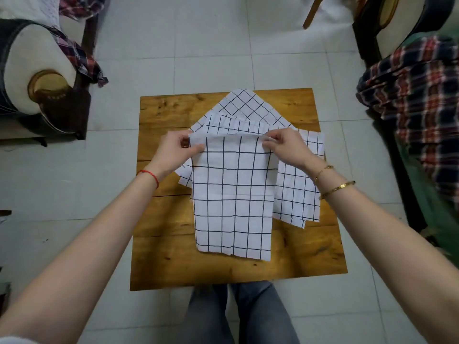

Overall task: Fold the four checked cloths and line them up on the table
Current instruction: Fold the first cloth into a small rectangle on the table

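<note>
Both arms reach forward, the left hand (pixel 175 148) and right hand (pixel 285 147) each pinching a far corner of the checked cloth (pixel 233 199) stretched between them.

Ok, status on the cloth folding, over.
Left hand and right hand pinch top cloth's far edge. Other cloths unfolded beneath. Nothing blocking.

White checked cloths (pixel 233 194) overlapping, unfolded, on table (pixel 173 264)

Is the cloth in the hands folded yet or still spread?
Being folded: the held cloth has its far edge doubled, pinched by left hand and right hand; the rest lies spread.
</note>
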### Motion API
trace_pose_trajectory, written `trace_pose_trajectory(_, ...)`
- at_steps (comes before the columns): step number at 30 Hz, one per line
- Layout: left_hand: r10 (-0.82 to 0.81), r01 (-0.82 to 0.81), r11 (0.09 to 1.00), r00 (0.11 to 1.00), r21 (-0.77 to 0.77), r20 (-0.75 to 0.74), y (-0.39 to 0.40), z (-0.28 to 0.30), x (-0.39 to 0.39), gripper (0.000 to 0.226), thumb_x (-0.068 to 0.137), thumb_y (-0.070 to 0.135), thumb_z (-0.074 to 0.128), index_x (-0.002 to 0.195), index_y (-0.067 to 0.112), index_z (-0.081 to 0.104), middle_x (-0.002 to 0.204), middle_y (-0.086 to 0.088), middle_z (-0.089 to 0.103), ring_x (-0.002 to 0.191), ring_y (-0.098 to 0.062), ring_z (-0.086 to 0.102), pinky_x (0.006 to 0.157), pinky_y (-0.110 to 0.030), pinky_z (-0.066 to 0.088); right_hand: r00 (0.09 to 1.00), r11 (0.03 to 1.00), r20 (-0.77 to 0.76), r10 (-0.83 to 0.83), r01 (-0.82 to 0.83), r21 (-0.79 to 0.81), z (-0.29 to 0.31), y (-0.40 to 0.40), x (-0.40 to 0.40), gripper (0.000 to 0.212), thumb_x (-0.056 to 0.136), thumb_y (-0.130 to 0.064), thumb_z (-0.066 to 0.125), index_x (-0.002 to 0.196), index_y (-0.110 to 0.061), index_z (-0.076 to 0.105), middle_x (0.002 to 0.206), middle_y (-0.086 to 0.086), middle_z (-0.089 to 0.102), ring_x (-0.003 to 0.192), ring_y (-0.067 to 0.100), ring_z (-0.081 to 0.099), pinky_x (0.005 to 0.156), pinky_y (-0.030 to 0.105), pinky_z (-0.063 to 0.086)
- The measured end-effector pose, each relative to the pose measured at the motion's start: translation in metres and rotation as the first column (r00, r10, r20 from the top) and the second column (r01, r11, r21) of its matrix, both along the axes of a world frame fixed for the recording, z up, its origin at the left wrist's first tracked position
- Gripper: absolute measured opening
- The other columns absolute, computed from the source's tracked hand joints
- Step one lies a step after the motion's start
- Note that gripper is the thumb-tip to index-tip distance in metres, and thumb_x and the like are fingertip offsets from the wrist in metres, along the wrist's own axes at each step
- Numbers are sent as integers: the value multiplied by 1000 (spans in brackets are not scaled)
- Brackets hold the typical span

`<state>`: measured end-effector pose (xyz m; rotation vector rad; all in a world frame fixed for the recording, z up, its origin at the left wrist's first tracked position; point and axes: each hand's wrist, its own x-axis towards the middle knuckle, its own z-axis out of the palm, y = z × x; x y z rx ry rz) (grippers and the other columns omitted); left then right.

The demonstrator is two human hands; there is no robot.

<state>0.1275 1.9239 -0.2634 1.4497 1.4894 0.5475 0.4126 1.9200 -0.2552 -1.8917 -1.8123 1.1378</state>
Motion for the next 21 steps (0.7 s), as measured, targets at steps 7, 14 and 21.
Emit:
trace_pose_trajectory(7, 87, -75, 993, 987, 94, -132, 12, -73, 3, 10, 83, 25, 72, 80, 16, 69, 69, -2, 64, 66, -10, 56, 64, -24, 45, 996, 994, 70, -55, 49, 95, -79, 14, -9, 16, 90, -8, 52, 86, 1, 65, 76, 17, 66, 75, 29, 58, 69, 34, 43)
trace_pose_trajectory(14, 4, 1, 999, 994, 51, -112, -12, -107, -5, 12, 86, 13, 68, 87, 22, 75, 89, 14, 72, 90, 0, 64, 84, -14, 48, 992, 990, 79, 99, -107, 97, -116, -18, -9, 23, 95, -9, 52, 106, -16, 71, 99, 1, 74, 92, 18, 65, 84, 31, 50)
trace_pose_trajectory(21, -134, 133, 991, 972, -14, -195, -63, -136, -8, 24, 82, -1, 66, 92, 19, 76, 97, 9, 71, 73, 12, 54, 71, -13, 47, 943, 939, 206, 261, -297, 173, -141, -76, -9, 32, 86, -3, 52, 112, -13, 69, 103, 3, 72, 98, 23, 62, 88, 37, 50)
